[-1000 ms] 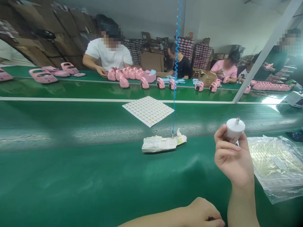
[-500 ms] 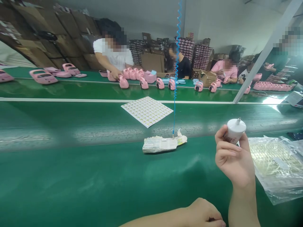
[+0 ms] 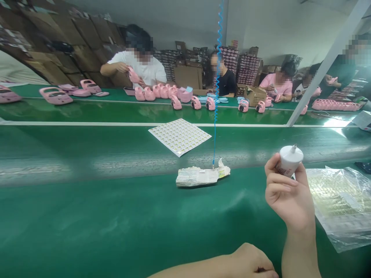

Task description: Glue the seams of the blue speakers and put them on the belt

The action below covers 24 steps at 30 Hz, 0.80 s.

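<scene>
My right hand point(image 3: 290, 193) is raised at the right, its fingers wrapped round a small white bottle point(image 3: 290, 160) with a thin metal tip pointing up. At the bottom edge, my left hand point(image 3: 253, 260) rests low near the right forearm, its fingers bent and mostly cut off by the frame, so what it holds cannot be made out. A crumpled paper packet point(image 3: 199, 177) lies on the green table left of the bottle. Beyond it is a sheet of small printed labels point(image 3: 180, 137).
Clear plastic bags with sheets point(image 3: 342, 204) lie at the right. A coiled blue hose point(image 3: 218, 69) hangs down to the packet. Across the green belt, several people handle pink parts point(image 3: 56, 95); a slanted white post point(image 3: 327, 63) stands at the right.
My hands hold nearly the same pose, with the view shifted slightly. Across the belt, the person in white has lifted a pink part off the far table.
</scene>
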Available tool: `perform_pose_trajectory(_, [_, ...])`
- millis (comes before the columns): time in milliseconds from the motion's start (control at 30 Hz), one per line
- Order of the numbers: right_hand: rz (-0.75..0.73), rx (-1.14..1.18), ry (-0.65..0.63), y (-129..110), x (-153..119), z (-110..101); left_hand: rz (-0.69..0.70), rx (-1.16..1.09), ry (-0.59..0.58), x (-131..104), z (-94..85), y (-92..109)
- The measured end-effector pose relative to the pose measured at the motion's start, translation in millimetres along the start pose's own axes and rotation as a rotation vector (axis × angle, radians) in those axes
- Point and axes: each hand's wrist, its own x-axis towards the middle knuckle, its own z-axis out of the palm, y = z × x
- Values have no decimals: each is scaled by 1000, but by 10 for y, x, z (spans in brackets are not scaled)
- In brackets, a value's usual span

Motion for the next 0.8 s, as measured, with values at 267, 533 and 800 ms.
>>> perform_pose_trajectory(267, [-20, 11, 2, 11, -35, 3, 3, -1, -1, -10, -1, -4])
perform_pose_trajectory(533, [-17, 45, 25, 2, -18, 0, 2, -5, 2, -4, 1, -4])
perform_pose_trajectory(800, [-15, 54, 27, -2, -15, -1, 3, -12, 7, -8, 8, -12])
